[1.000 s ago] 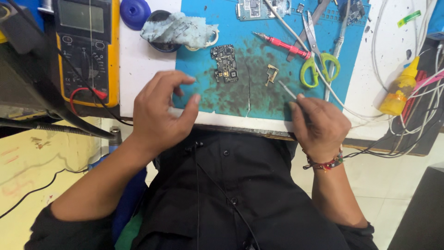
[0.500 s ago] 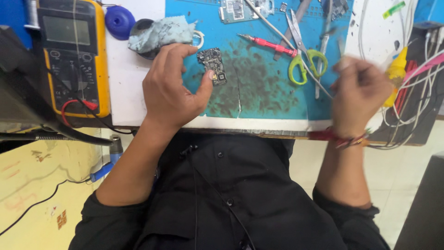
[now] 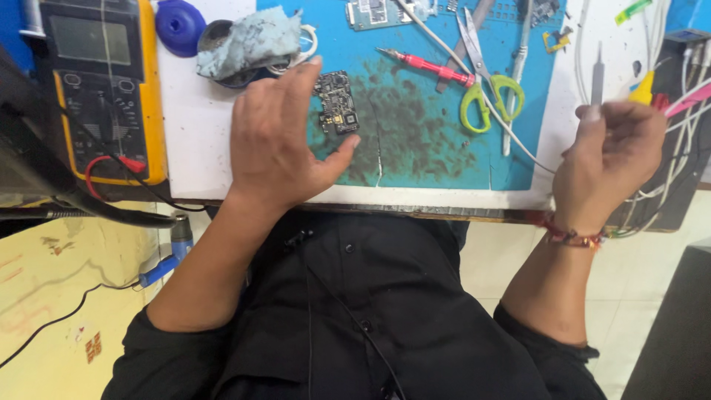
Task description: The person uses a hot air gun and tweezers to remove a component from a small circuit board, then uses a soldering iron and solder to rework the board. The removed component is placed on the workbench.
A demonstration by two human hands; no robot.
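**Hands over blue repair mat, small circuit board at L thumb**

Left hand [image 3: 278, 144] is held flat over the blue work mat [image 3: 429, 159], fingers together & stretched fwd, thumb spread out to the side. A small dark circuit board [image 3: 337, 102] is lodged between thumb tip & index finger; it lies on the mat, approx. upright along the hand's edge. Nothing is gripped in the palm.

Right hand [image 3: 611, 159] is raised off to the rt, past the mat's edge, above a tangle of white cables [image 3: 670, 178]. Its fingers are curled in and a slim metal tool, prob. tweezers [image 3: 597, 78], is pinched between thumb & fingers, tip pointing away from the body. A red-bead bracelet [image 3: 570, 237] is worn on that wrist.

Behind the L hand a crumpled grey-blue cloth [image 3: 248, 44] is seen, w/ a blue round cap [image 3: 178, 24] just beside it. A yellow multimeter [image 3: 104, 89] sits far left, red lead plugged in. On the mat's far side lie a red screwdriver [image 3: 422, 65] & green-handled scissors [image 3: 485, 74], touching. Mat centre is smeared w/ dark residue.
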